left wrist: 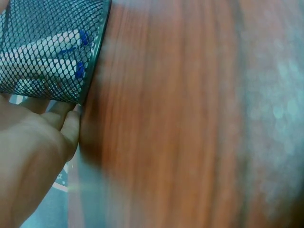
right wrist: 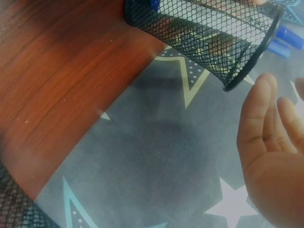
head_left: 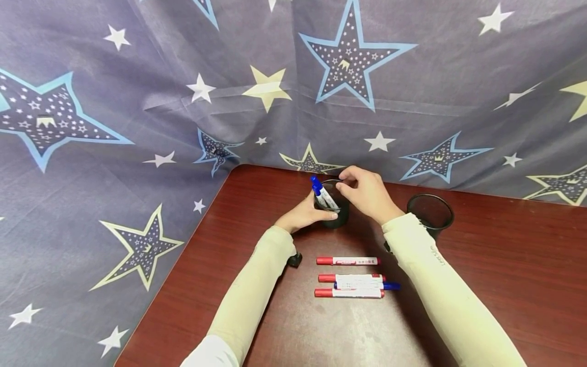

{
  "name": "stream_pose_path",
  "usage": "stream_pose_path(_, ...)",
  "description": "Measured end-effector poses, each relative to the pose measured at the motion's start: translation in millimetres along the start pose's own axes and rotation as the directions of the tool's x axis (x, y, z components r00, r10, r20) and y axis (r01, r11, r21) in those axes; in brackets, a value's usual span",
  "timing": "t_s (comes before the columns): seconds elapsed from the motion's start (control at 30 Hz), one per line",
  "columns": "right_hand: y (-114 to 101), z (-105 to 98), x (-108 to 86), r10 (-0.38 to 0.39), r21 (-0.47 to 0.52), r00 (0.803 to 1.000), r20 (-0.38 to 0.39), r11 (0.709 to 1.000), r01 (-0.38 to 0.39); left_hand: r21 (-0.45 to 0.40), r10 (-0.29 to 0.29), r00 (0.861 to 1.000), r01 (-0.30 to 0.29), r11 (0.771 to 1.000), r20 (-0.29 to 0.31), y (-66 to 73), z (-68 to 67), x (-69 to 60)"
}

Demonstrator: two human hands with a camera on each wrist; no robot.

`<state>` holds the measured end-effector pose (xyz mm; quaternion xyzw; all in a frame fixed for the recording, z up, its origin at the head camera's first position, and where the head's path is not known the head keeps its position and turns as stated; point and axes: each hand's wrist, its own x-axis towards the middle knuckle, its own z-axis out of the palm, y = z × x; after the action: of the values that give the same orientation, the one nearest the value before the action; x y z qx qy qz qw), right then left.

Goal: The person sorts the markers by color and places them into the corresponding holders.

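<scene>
Star-patterned grey cloth [head_left: 151, 97] hangs behind a reddish-brown wooden table [head_left: 513, 265]. Head view: the left hand [head_left: 303, 214] grips a black mesh cup [head_left: 342, 218], in which two blue-capped markers [head_left: 326, 198] lean; the right hand [head_left: 365, 192], fingers loosely bent and parted, lies beside the rim. A second mesh cup [head_left: 430, 213] stands near the right sleeve [head_left: 442, 285]. Nearer the viewer lie three red markers [head_left: 350, 261] and one blue marker [head_left: 391, 286]. Left wrist view: the left hand is against the gripped cup; blue marker ends show through the mesh. Right wrist view: the right hand appears unladen, just beside the rim, past which blue caps project.
</scene>
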<state>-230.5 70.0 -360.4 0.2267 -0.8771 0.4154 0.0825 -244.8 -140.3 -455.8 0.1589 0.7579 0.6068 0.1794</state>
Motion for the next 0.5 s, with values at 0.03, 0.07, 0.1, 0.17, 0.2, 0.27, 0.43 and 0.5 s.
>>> stream_pose_path(0.03,-0.1,-1.1,-1.1,0.002,0.002,1.0,-0.001,1.0,-0.002,0.012,-0.004,1.0,0.004,1.0,-0.004,-0.7,-0.1,-0.2)
stream_pose_path(0.07,0.0,-2.3,-2.2,0.003,0.004,1.0,-0.002,1.0,-0.003,0.018,-0.004,1.0,0.004,1.0,-0.007,-1.3,-0.1,-0.3)
stream_pose_path(0.1,0.2,-3.5,-3.7,0.006,0.005,1.0,-0.003,1.0,-0.006,0.026,-0.001,1.0,0.001,1.0,-0.008,-2.1,-0.1,-0.3)
stream_pose_path(0.17,-0.2,-7.0,-6.9,0.008,0.006,1.0,-0.004,1.0,-0.008,0.046,0.001,1.0,-0.001,0.999,-0.01,-2.6,-0.2,0.2)
stream_pose_path(0.2,-0.4,-8.7,-9.1,0.012,0.005,1.0,-0.002,1.0,-0.012,0.059,0.0,1.0,0.001,0.998,-0.012,-3.2,-0.3,0.4)
stream_pose_path(0.27,-0.7,-12.6,-14.0,0.019,0.007,1.0,0.005,1.0,-0.019,0.072,-0.006,1.0,0.007,0.997,-0.015,-3.4,0.0,0.5)
stream_pose_path(0.43,-1.1,-22.0,-30.4,0.017,0.013,0.999,0.039,1.0,-0.017,0.08,-0.023,0.999,0.026,0.997,-0.04,-2.6,0.7,-0.4)
stream_pose_path(0.5,-0.6,-24.7,-38.9,0.011,0.007,0.998,0.062,1.0,-0.012,0.075,-0.022,0.999,0.025,0.997,-0.047,-3.1,0.7,-0.3)
